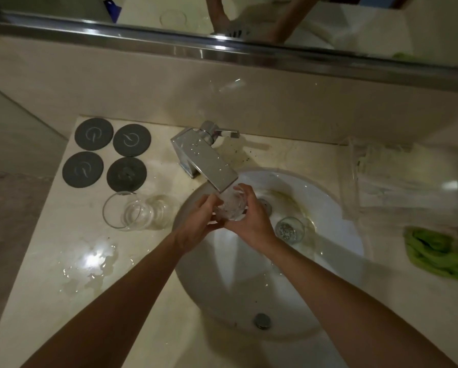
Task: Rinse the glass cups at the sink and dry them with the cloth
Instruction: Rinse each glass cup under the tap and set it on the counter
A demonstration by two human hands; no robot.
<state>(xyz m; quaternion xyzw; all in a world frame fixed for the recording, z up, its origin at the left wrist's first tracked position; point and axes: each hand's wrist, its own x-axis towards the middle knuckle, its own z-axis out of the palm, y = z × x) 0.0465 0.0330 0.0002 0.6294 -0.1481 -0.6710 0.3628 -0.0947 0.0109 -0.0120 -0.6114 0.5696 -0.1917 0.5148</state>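
Note:
Both my hands hold one glass cup under the spout of the chrome tap, over the white sink. My left hand grips the cup from the left and my right hand curls round it from the right. Water runs into the cup. A second glass cup stands inside the sink, to the right of my hands. Another glass cup lies on its side on the counter left of the sink. The green cloth lies crumpled on the counter at the right.
Several dark round coasters lie at the counter's back left. A puddle of water spreads on the counter at the front left. A clear plastic tray with folded white items sits at the back right. A mirror's metal frame runs above.

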